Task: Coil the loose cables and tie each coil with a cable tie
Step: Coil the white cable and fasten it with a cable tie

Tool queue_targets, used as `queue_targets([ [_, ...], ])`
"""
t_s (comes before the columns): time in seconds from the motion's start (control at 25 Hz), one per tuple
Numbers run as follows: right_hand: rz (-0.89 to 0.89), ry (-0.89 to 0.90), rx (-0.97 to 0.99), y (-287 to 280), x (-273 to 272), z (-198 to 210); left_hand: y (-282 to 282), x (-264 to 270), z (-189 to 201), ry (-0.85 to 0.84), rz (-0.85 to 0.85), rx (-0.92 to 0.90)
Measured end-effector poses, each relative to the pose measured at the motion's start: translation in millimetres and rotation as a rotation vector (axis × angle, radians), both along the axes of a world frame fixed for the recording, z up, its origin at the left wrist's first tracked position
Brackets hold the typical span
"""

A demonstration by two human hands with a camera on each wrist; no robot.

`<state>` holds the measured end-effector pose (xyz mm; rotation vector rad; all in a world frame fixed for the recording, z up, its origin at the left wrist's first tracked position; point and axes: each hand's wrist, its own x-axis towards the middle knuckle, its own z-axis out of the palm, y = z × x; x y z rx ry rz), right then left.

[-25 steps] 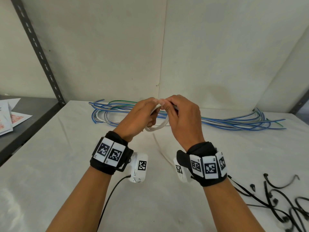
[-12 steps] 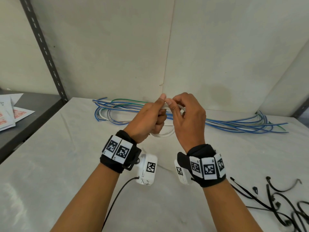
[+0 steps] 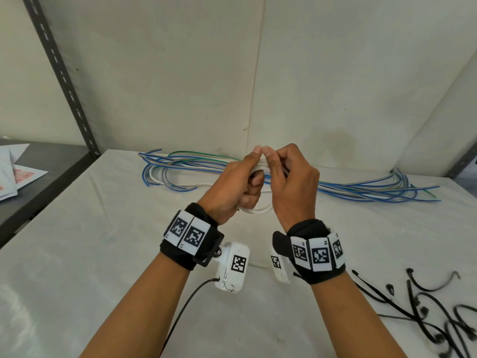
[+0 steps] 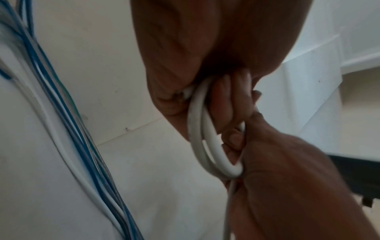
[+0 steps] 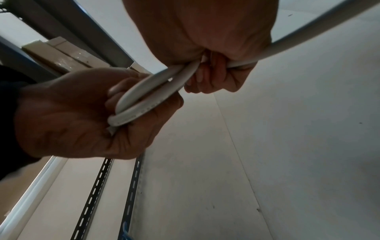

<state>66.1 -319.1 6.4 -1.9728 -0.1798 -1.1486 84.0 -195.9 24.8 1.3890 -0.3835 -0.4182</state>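
Note:
A small coil of white cable (image 3: 258,210) is held in the air between both hands, above the white table (image 3: 103,254). My left hand (image 3: 251,177) has its fingers curled round the two loops of the coil (image 4: 197,129). My right hand (image 3: 273,164) pinches the same white cable (image 5: 148,100) at the top, thumb tip against the left thumb tip. A free length of the white cable (image 5: 308,30) runs away from the right fist. Loose blue, white and green cables (image 3: 180,171) lie in a long bundle behind the hands.
Several black cable ties (image 3: 426,306) lie scattered at the table's front right. The loose cable bundle (image 3: 374,192) stretches along the back wall to the right. A dark shelf (image 3: 51,171) with papers (image 3: 18,174) adjoins the table on the left, behind a slotted metal upright (image 3: 64,81).
Both hands have risen slightly with the white cable. The loop hanging below them has shrunk, and my left fingers have closed tighter round the coil.

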Motion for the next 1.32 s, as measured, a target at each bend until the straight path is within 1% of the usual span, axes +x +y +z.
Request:
queue_targets([
  [0.08, 0.022, 0.016, -0.005, 0, 1, 1, 0, 2, 1, 0.046, 0.028, -0.024],
  [0.16, 0.049, 0.069, -0.069, -2, 3, 1, 6, 7, 1, 0.094, 0.088, -0.087],
  [0.28, 0.094, 0.184, -0.136, -16, 8, -2, 29, 24, 4, 0.193, 0.170, -0.316],
  [0.4, 0.084, 0.180, -0.083, -30, 10, -3, 65, 42, 9, 0.258, 0.261, -0.549],
  [0.48, 0.080, 0.166, -0.092, -29, 9, -2, 78, 48, 9, 0.266, 0.320, -0.641],
  [0.56, 0.074, 0.187, -0.164, -20, 8, -4, 82, 50, 7, 0.254, 0.365, -0.701],
  [0.64, 0.052, 0.227, -0.226, -13, 7, -4, 79, 50, 7, 0.221, 0.343, -0.744],
  [0.76, -0.009, 0.265, -0.326, -13, 3, 0, 71, 47, 11, 0.165, 0.250, -0.789],
  [0.88, 0.029, 0.302, -0.431, -12, -3, 6, 57, 41, 15, 0.082, 0.232, -0.701],
  [0.96, 0.074, 0.312, -0.462, -11, -6, 10, 49, 37, 15, -0.019, 0.250, -0.551],
  [1.04, 0.094, 0.310, -0.471, -10, -8, 14, 42, 32, 12, -0.195, 0.253, -0.315],
  [1.16, 0.109, 0.323, -0.518, -8, -9, 15, 30, 17, 5, -0.482, 0.182, 0.087],
  [1.2, 0.115, 0.329, -0.535, -7, -9, 16, 26, 12, 4, -0.554, 0.157, 0.180],
  [1.24, 0.129, 0.338, -0.539, -6, -9, 16, 23, 7, 4, -0.600, 0.142, 0.232],
  [1.32, 0.199, 0.357, -0.479, -5, -8, 15, 21, 3, 5, -0.628, 0.142, 0.245],
])
